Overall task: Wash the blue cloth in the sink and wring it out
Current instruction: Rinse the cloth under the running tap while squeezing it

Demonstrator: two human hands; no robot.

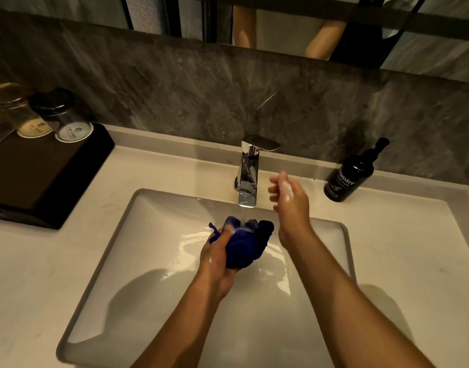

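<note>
The blue cloth [248, 244] is bunched into a wad over the white sink [138, 235], right under the stream running from the chrome faucet [248, 171]. My left hand [217, 254] grips the cloth from its left side. My right hand [287, 195] is raised beside the faucet, to the right of the spout, fingers apart and holding nothing, with white soap foam on it. Water and foam show on top of the cloth.
A black hand wash pump bottle [351, 176] stands on the counter at the right of the faucet. A dark tray [39, 176] with two upturned glasses [66, 120] sits at the left. A grey stone wall and a mirror rise behind the counter.
</note>
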